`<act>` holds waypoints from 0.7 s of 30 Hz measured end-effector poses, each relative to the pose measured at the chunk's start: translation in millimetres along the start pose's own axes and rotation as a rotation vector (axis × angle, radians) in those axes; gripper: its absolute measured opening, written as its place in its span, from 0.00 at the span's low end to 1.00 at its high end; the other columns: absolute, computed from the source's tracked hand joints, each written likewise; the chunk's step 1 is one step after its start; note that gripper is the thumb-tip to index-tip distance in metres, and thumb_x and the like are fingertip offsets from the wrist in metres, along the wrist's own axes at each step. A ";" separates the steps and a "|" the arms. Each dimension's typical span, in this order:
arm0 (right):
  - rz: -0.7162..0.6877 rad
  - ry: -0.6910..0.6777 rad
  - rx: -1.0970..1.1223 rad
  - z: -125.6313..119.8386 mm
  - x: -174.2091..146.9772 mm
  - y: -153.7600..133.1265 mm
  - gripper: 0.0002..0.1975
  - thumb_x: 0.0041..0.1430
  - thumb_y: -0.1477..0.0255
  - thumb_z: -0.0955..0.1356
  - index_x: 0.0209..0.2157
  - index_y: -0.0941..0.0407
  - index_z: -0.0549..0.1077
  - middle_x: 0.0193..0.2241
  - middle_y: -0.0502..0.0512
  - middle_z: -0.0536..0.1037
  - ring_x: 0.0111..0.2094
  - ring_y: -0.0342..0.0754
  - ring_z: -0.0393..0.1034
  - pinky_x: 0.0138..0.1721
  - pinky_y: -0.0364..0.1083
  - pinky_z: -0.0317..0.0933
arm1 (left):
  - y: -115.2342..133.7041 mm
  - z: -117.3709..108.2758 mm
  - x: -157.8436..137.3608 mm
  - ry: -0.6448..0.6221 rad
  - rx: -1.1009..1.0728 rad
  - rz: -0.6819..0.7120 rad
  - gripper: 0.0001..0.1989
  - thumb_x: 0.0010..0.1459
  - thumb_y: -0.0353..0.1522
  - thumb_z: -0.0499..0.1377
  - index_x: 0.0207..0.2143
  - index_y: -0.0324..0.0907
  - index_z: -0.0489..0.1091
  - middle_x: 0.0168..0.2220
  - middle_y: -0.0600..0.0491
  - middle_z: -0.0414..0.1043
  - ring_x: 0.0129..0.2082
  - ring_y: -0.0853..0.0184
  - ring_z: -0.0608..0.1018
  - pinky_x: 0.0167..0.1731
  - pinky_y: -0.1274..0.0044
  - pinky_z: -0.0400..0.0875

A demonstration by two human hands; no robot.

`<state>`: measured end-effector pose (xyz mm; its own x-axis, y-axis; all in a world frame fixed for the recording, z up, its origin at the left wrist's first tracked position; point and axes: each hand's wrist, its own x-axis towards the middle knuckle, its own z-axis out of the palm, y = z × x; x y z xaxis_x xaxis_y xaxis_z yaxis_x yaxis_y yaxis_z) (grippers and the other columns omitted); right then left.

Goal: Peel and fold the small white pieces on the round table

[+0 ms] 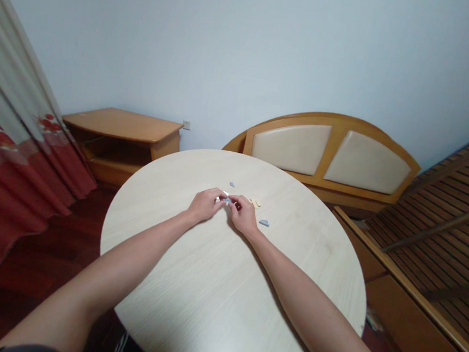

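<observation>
Over the middle of the round table [208, 283], my left hand [206, 204] and my right hand [243, 214] meet at the fingertips. Between them they pinch a small light-blue and white piece [227, 200], mostly covered by the fingers and too small to name. A small grey-blue piece [232, 184] lies on the table just beyond my hands. Cream-coloured flat pieces [256, 203] lie right beside my right hand, partly hidden by it. Closer to my right wrist is another grey-blue piece [264, 222], longer and angular.
A low wooden cabinet [124, 125] stands behind the table at the left, near a red and cream curtain [20, 179]. At the back right leans a wooden headboard with padded panels [290, 148]. A slatted wooden bed frame [439, 227] runs along the right side.
</observation>
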<state>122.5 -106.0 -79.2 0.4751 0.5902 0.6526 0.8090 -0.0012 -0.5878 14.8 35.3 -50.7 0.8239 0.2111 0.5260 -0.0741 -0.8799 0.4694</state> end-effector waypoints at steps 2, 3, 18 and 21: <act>0.006 0.005 -0.005 0.1 0.0 0.7 0.11 0.60 0.74 0.65 0.42 0.57 0.77 0.36 0.58 0.79 0.33 0.48 0.72 0.37 0.47 0.66 | 0.0 0.3 0.0 0.000 0.000 0.001 0.09 0.60 0.32 0.61 0.42 0.42 0.77 0.39 0.51 0.79 0.36 0.66 0.78 0.41 0.75 0.71; 0.009 0.004 -0.008 0.1 0.0 1.0 0.11 0.60 0.74 0.65 0.42 0.57 0.77 0.36 0.58 0.79 0.33 0.48 0.71 0.37 0.47 0.66 | 0.1 0.4 0.0 -0.002 0.000 -0.001 0.09 0.60 0.32 0.61 0.42 0.42 0.77 0.39 0.51 0.79 0.36 0.66 0.78 0.40 0.75 0.71; 0.033 -0.014 -0.013 -1.7 -0.5 -0.1 0.10 0.61 0.71 0.65 0.42 0.57 0.76 0.36 0.57 0.79 0.32 0.47 0.71 0.37 0.45 0.65 | 5.0 -4.7 -0.2 0.026 0.023 -0.088 0.06 0.60 0.34 0.62 0.38 0.43 0.77 0.37 0.53 0.79 0.35 0.66 0.78 0.38 0.76 0.69; 0.038 -0.025 -0.022 -2.2 -0.3 -0.5 0.10 0.61 0.71 0.65 0.41 0.56 0.76 0.36 0.57 0.79 0.32 0.47 0.71 0.37 0.46 0.65 | 3.8 -3.9 0.2 0.036 0.030 -0.097 0.07 0.60 0.35 0.62 0.38 0.43 0.77 0.37 0.53 0.79 0.34 0.66 0.78 0.38 0.76 0.69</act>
<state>122.7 -108.0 -78.0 0.4969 0.6095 0.6177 0.7980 -0.0413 -0.6012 12.5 33.6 -46.0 0.8054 0.3106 0.5049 0.0221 -0.8668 0.4981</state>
